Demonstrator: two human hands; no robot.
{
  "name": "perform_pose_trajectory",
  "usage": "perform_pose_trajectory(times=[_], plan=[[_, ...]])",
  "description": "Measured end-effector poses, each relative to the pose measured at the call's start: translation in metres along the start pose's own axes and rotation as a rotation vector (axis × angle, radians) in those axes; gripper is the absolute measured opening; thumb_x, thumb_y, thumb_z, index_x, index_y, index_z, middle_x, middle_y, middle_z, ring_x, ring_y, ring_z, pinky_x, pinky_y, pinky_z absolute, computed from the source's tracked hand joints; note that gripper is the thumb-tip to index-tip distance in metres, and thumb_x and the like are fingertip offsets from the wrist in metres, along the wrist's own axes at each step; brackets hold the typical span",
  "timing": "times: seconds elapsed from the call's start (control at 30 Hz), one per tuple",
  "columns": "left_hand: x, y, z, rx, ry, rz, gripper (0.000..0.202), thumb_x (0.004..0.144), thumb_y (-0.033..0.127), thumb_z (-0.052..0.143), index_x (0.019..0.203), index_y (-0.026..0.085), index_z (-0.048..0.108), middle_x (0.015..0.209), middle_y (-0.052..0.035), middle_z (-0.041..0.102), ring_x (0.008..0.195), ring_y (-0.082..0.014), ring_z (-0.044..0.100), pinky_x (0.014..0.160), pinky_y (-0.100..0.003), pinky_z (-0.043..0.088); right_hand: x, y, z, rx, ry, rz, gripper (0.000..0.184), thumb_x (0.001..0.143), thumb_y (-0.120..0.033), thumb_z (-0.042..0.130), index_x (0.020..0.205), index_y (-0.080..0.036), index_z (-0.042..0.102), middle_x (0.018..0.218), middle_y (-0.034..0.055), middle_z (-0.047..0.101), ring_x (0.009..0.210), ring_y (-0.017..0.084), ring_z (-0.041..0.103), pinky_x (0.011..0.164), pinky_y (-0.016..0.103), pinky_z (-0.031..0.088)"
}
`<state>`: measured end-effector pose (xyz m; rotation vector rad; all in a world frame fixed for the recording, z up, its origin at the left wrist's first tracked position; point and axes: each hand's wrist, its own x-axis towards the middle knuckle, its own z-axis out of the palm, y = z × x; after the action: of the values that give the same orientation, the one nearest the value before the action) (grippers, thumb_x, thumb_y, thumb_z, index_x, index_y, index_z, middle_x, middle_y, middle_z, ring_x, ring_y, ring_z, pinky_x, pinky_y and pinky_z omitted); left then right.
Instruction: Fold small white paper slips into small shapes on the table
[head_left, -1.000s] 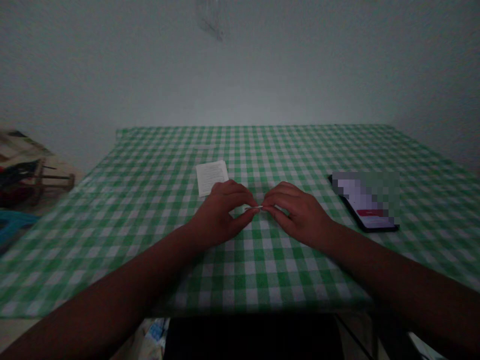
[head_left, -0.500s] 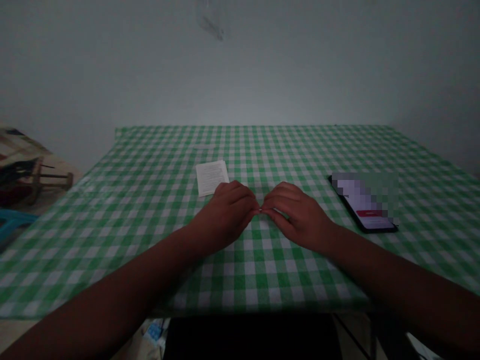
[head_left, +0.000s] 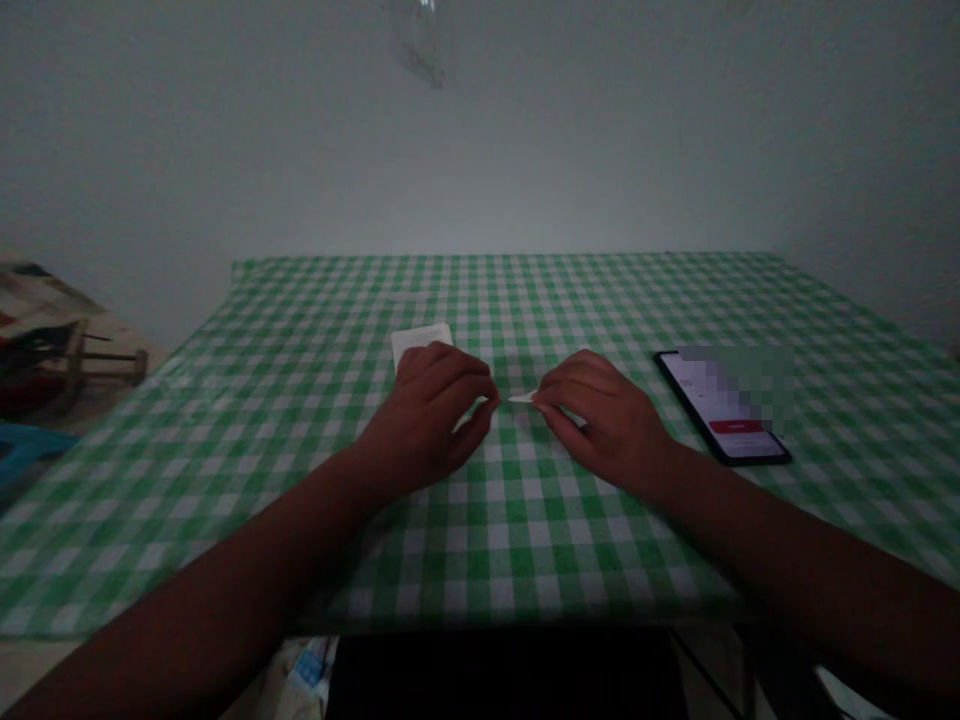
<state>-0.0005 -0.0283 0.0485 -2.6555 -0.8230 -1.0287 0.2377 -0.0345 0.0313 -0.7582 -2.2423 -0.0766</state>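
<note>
Between the thumb and fingers of my right hand [head_left: 604, 415] is a small, thin white piece, apparently folded paper [head_left: 522, 398]. Its pointed end sticks out to the left. My left hand [head_left: 435, 410] faces it across a short gap, thumb and fingertips closed together, with nothing visible between them. Both hands are low over the green-and-white checked tablecloth [head_left: 525, 530]. Behind my left hand lies a white printed sheet or small stack of paper [head_left: 421, 337], its lower part covered by that hand.
A phone [head_left: 739, 440] with a lit, partly blurred screen lies right of my right hand. A faint clear strip [head_left: 407, 297] rests farther back. The wall [head_left: 510, 150] rises behind the table. At the left are a blue plastic seat [head_left: 30, 445] and a wooden stool [head_left: 94, 360].
My fingertips have come apart, the left hand moving left and slightly away from me, now over part of the printed paper. The white piece stays in my right hand and shows more.
</note>
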Motion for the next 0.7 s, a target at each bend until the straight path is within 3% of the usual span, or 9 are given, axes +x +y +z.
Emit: perform_pose_trajectory(times=[0.07, 0.2, 0.7], plan=[[0.0, 0.011, 0.005, -0.011, 0.005, -0.015, 0.012, 0.088, 0.018, 0.062, 0.1, 0.018, 0.061, 0.1, -0.0052, 0.069, 0.095, -0.021, 0.059, 0.086, -0.041, 0.042, -0.001, -0.003, 0.001, 0.003, -0.012, -0.021, 0.008, 0.093, -0.018, 0.057, 0.092, -0.017, 0.065, 0.091, 0.0066, 0.071, 0.087, 0.022, 0.06, 0.08, 0.042, 0.048], [0.001, 0.027, 0.013, 0.011, 0.004, -0.024, 0.006, 0.086, 0.015, 0.06, 0.091, 0.019, 0.061, 0.095, -0.0027, 0.07, 0.089, -0.0203, 0.058, 0.079, -0.041, 0.039, -0.001, -0.011, 0.002, -0.024, -0.002, -0.038, 0.009, 0.093, -0.019, 0.058, 0.091, -0.018, 0.066, 0.091, 0.0058, 0.072, 0.087, 0.022, 0.059, 0.078, 0.042, 0.047], [0.005, 0.034, 0.013, 0.224, -0.042, -0.059, 0.007, 0.079, 0.018, 0.059, 0.074, 0.02, 0.054, 0.083, -0.0025, 0.065, 0.081, -0.0215, 0.051, 0.073, -0.041, 0.032, 0.002, -0.024, 0.003, -0.088, -0.037, -0.058, 0.019, 0.095, -0.017, 0.053, 0.081, -0.018, 0.066, 0.084, 0.006, 0.07, 0.084, 0.022, 0.058, 0.075, 0.041, 0.045]])
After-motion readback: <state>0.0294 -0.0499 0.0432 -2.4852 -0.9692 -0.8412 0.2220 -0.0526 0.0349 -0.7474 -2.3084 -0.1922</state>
